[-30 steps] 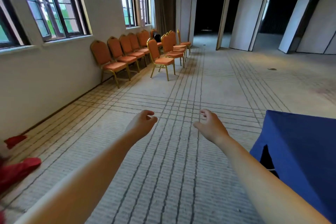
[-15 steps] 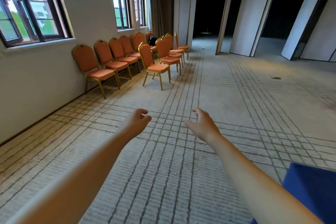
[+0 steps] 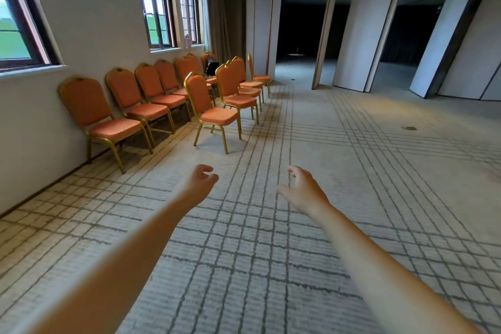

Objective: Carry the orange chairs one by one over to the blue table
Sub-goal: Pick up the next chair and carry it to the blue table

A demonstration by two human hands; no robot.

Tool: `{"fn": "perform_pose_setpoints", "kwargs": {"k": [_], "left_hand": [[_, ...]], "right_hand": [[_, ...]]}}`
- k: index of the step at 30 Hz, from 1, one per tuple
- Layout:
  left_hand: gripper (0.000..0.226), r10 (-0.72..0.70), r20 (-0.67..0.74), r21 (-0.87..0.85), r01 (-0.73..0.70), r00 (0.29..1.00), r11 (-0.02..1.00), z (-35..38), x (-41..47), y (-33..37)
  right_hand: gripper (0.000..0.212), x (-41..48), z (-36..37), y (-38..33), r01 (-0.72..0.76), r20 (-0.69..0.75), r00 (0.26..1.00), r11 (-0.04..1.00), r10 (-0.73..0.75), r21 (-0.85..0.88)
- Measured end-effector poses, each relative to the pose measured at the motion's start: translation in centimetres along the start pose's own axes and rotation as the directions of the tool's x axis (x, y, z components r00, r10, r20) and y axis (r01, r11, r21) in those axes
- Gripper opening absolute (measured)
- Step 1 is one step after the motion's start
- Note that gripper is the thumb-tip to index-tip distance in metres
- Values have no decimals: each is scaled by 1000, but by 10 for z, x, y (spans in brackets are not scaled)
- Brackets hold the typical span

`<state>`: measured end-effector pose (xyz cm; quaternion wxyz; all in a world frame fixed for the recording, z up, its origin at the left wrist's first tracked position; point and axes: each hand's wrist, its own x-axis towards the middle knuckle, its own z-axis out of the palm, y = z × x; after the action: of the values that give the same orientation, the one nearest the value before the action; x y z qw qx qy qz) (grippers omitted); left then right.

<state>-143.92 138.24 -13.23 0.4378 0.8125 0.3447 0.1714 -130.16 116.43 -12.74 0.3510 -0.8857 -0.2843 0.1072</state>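
- Head view: the person is holding both bare arms out ahead over the patterned carpet (image 3: 271, 238), which is carrying crossing grey lines.
- The left hand (image 3: 199, 184) is hovering above the floor with its fingers (image 3: 207, 169) loosely curled and apart, gripping nothing.
- The right hand (image 3: 303, 190) is hovering level with it, the two well apart; its fingers (image 3: 294, 171) are spread open and are likewise holding nothing.
- The orange chairs, all with gold metal frames, are standing ahead and to the left, none of them touched by either hand.
- One row of chairs (image 3: 151, 89) is sitting with its backs against the white wall (image 3: 89, 22) under the windows (image 3: 160, 13), side by side.
- The nearest chair in that row (image 3: 100, 114) is resting just beside the wall.
- A second line is standing out on the carpet; its front chair (image 3: 210, 108) is the closest one to the hands, with another chair (image 3: 235, 89) just behind it.
- A dark bag (image 3: 212, 68) is lying on a chair far back in the row.
- Tall folding partition panels (image 3: 371, 27) are standing angled open on the right, with a dark room behind them.
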Motion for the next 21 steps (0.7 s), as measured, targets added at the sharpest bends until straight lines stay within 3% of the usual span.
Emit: {"fn": "perform_pose_setpoints", "kwargs": {"k": [8, 21], "left_hand": [[38, -32, 39, 68, 29, 999, 997, 60, 198, 29], [41, -40, -22, 102, 42, 999, 994, 155, 568, 110]], "right_hand": [[65, 202, -9, 29, -22, -35, 999, 999, 23, 48], [68, 603, -56, 62, 65, -2, 998, 998, -65, -16]]}}
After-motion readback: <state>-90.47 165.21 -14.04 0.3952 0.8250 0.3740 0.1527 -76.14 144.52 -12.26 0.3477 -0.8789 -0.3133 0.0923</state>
